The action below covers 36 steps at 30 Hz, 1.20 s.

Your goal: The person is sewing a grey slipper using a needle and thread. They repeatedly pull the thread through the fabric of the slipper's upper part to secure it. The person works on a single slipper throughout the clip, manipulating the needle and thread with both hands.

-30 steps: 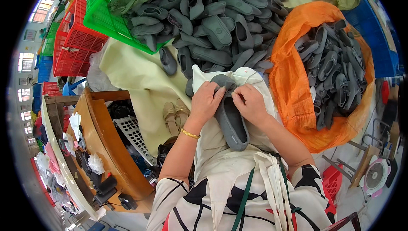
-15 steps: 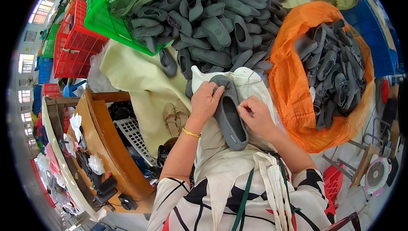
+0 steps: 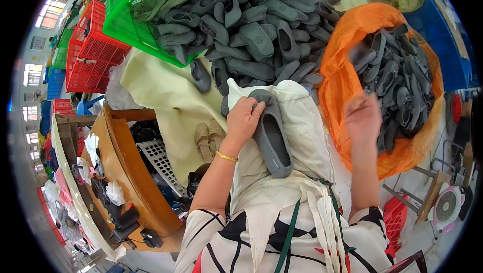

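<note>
1. A grey shoe (image 3: 276,145) lies on the white cloth (image 3: 309,132) over the person's lap, opening upward, toe toward twelve o'clock and heel toward six; the clock directions below are counted from it.
2. The left hand (image 3: 244,118) comes over the shoe's toe from between ten and eleven o'clock. Its grip is closed, thumb and fingers pinching the upper just ahead of the opening. A gold bracelet (image 3: 226,157) circles that wrist.
3. The right hand (image 3: 363,119) is raised between two and three o'clock, apart from the shoe and in front of the orange bag (image 3: 344,79). It is blurred: how far open its grip is, or whether it has hold of anything, cannot be told.
4. The shoe's heel carries a small pale mark like a label, too small to read.
5. A big pile of grey shoes (image 3: 251,67) spreads at twelve o'clock; one upturned sole in it bears a round mark, also unreadable.
6. More grey shoes (image 3: 390,79) fill the orange bag at two o'clock.
7. A green crate (image 3: 121,24) leans between ten and eleven, a red crate (image 3: 90,74) beyond it at ten. A wall sign (image 3: 37,42) farther out that way has writing too small to make out.
8. A pair of tan shoes (image 3: 203,140) sits at nine o'clock, and a wooden worktop (image 3: 128,162) between eight and nine holds a clear plastic bag (image 3: 114,192).
</note>
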Available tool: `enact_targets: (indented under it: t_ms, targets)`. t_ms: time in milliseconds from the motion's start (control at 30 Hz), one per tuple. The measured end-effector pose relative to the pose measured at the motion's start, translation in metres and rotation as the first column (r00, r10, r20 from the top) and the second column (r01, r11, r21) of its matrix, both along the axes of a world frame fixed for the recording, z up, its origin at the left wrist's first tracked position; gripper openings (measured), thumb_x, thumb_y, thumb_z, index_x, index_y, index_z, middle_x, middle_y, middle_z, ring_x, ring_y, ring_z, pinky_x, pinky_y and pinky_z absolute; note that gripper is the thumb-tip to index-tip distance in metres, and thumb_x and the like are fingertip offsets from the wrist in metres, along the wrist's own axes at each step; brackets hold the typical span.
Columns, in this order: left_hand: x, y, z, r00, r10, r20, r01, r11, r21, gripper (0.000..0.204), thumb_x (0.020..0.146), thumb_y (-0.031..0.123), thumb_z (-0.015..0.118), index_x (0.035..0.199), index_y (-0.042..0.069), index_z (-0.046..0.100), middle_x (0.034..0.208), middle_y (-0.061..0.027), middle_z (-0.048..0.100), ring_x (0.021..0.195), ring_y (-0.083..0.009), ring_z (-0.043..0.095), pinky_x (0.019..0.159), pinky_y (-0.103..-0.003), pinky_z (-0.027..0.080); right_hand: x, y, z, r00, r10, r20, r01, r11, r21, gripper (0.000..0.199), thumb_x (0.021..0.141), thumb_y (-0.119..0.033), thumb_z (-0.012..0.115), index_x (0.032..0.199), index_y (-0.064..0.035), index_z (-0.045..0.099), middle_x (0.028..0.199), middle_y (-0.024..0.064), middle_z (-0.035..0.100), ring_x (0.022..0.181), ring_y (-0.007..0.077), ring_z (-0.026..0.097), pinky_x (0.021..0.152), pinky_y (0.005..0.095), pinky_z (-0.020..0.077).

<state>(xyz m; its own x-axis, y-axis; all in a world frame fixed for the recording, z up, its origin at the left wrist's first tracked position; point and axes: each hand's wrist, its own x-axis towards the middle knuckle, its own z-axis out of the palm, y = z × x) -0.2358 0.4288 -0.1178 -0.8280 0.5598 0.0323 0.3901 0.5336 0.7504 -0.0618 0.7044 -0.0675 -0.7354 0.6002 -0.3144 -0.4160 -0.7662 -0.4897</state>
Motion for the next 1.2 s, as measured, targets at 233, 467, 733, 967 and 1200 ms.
enact_targets:
  t_ms: [233, 467, 733, 967, 1200]
  targets:
    - [0.001, 0.004, 0.002, 1.000, -0.012, -0.001, 0.012, 1.000, 0.002, 0.036, 0.096, 0.040, 0.059, 0.085, 0.005, 0.060, 0.081, -0.0122, 0.054, 0.077, -0.0350, 0.057, 0.065, -0.044, 0.046, -0.001, 0.097, 0.012, 0.583, -0.812, -0.009, 0.184, 0.122, 0.975, 0.035, 0.095, -0.016, 0.067, 0.124, -0.0012, 0.055, 0.101, 0.0082, 0.059, 0.091, 0.0198, 0.058, 0.104, 0.0422, 0.0450]
    - [0.004, 0.004, 0.006, 0.998, -0.034, -0.057, 0.032, 0.999, -0.037, 0.034, 0.096, 0.037, 0.061, 0.082, 0.006, 0.058, 0.078, -0.0119, 0.052, 0.075, -0.0339, 0.056, 0.062, -0.044, 0.044, -0.003, 0.133, -0.007, 0.466, -0.883, -0.056, -0.734, -0.422, 0.533, 0.047, 0.090, -0.012, 0.064, 0.134, -0.0002, 0.052, 0.111, 0.0218, 0.056, 0.105, 0.0413, 0.053, 0.097, 0.0491, 0.0452]
    - [0.000, 0.003, 0.000, 0.999, -0.046, 0.006, 0.046, 0.999, -0.009, 0.029, 0.092, 0.032, 0.065, 0.082, 0.006, 0.058, 0.080, -0.0113, 0.053, 0.077, -0.0331, 0.055, 0.065, -0.044, 0.045, -0.010, 0.145, -0.063, 0.579, -0.755, 0.307, -0.732, -0.316, 0.603, 0.027, 0.087, -0.007, 0.063, 0.113, -0.0010, 0.061, 0.101, 0.0189, 0.059, 0.098, 0.0378, 0.057, 0.086, 0.0451, 0.0471]
    - [0.003, 0.011, 0.026, 0.894, -0.040, -0.446, 0.034, 0.999, -0.022, 0.022, 0.087, 0.023, 0.071, 0.099, 0.005, 0.066, 0.090, -0.0115, 0.059, 0.085, -0.0313, 0.057, 0.074, -0.041, 0.047, -0.058, 0.000, -0.044, 0.893, -0.213, 0.396, -0.441, -0.241, 0.865, 0.008, 0.086, -0.007, 0.067, 0.093, -0.0033, 0.066, 0.088, 0.0140, 0.063, 0.085, 0.0323, 0.063, 0.074, 0.0396, 0.0508]
    - [0.006, 0.023, 0.027, 0.999, -0.012, -0.043, 0.015, 0.997, 0.071, 0.013, 0.086, 0.012, 0.070, 0.094, 0.002, 0.067, 0.087, -0.0112, 0.061, 0.080, -0.0274, 0.060, 0.073, -0.037, 0.049, -0.081, -0.064, -0.033, 0.929, 0.009, 0.370, -0.360, -0.205, 0.910, 0.009, 0.084, -0.008, 0.070, 0.092, -0.0054, 0.066, 0.083, 0.0113, 0.061, 0.078, 0.0308, 0.062, 0.067, 0.0390, 0.0502]
